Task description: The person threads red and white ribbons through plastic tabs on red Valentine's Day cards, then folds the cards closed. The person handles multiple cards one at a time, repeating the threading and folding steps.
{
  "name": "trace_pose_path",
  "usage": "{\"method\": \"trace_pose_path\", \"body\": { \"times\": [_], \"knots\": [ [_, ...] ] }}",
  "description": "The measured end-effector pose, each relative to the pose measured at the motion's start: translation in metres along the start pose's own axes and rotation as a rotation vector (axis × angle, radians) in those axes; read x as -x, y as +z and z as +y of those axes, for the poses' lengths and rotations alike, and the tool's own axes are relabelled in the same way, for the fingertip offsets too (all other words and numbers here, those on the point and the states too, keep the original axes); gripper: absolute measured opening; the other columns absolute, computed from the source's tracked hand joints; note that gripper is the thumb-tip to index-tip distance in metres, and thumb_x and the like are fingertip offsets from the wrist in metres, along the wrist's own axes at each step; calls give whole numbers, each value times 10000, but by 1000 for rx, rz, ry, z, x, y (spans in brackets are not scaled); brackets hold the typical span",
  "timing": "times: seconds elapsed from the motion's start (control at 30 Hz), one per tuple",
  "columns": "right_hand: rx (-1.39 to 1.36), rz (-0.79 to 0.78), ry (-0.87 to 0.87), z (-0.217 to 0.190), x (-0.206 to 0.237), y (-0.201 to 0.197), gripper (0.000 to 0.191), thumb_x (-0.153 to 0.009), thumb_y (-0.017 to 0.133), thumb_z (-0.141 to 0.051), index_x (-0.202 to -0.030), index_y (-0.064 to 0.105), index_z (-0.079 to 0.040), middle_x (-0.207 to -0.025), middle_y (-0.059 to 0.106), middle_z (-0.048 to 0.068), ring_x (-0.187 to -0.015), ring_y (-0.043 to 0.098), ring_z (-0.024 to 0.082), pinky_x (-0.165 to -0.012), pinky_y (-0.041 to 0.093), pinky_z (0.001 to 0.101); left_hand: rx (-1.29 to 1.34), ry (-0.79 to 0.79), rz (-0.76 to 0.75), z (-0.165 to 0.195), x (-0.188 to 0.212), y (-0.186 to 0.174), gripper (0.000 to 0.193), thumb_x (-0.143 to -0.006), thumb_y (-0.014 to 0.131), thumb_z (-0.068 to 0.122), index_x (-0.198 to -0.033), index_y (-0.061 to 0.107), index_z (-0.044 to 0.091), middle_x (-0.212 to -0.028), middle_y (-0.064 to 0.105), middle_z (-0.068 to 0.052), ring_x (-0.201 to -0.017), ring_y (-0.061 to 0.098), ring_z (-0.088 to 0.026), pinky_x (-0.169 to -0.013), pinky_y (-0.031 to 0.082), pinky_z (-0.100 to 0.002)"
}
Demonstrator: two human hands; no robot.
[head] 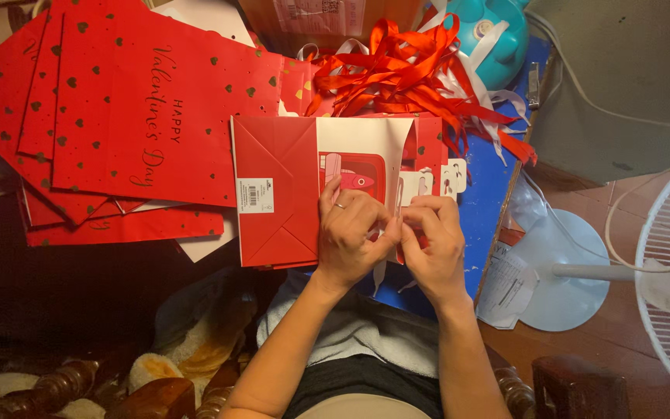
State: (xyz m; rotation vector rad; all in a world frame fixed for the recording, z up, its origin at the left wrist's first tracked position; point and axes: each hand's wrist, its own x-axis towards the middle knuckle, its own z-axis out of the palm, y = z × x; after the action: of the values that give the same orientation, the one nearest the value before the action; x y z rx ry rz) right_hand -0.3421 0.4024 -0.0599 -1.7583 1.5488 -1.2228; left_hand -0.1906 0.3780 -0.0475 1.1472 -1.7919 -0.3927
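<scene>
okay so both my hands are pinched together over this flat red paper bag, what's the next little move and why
Probably draw the white ribbon through the bag's top edge. Both the left hand and right hand pinch at that one spot on the folded red gift bag, with a loose ribbon pile lying just beyond.

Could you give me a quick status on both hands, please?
Left hand and right hand pinching together at flat red gift bag. Ribbon pile behind, clear of hands.
</scene>
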Motion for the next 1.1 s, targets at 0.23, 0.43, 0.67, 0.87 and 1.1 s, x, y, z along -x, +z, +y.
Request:
{"method": "trace_pose_path", "body": {
  "times": [0.23, 0.43, 0.67, 0.87, 1.1],
  "knots": [
    [-327, 95, 106, 3, 1, -4, 77, -1026, 655, -59, -1094, 626, -36, -1142, 622, 97, -1074, 641, 205, -978, 518, 304, -13, 3, 13, 2, -1, -2, 148, -854, 750, 160, -799, 617, 127, -761, 600, 3, -839, 636, -214, -1185, 371, -504],
    [-4, 25, -12, -6, -4, -1, 246, -898, 712, -15, -1135, 647, -14, -1091, 583, 124, -1004, 615, 255, -894, 514, 337, -10, 1, 7, -2, -2, -4, 163, -853, 764, 172, -792, 620, 127, -741, 590, 9, -827, 633, -215, -1172, 368, -514],
    [47, 23, -37, -8, -3, 8, 180, -873, 688, 28, -1043, 637, -6, -1098, 560, 126, -977, 627, 261, -843, 540, 343, -9, 5, -8, -4, -3, -7, 160, -862, 770, 191, -806, 635, 126, -741, 597, 6, -835, 629, -219, -1175, 358, -521],
    [-13, 96, 6, 1, 1, 10, 128, -966, 660, 21, -1079, 612, -18, -1096, 611, 108, -978, 638, 249, -872, 520, 324, -21, -6, -33, -3, -4, -9, 173, -854, 787, 220, -789, 649, 137, -686, 570, 10, -804, 616, -215, -1170, 353, -531],
    [-26, 73, -6, -7, -2, 4, 310, -912, 690, -7, -1209, 604, 4, -1116, 593, 140, -1015, 620, 278, -912, 507, 355, -20, 3, -20, -4, -5, -10, 160, -861, 781, 224, -820, 660, 128, -726, 596, 6, -831, 620, -220, -1178, 344, -531]
  ]
}}
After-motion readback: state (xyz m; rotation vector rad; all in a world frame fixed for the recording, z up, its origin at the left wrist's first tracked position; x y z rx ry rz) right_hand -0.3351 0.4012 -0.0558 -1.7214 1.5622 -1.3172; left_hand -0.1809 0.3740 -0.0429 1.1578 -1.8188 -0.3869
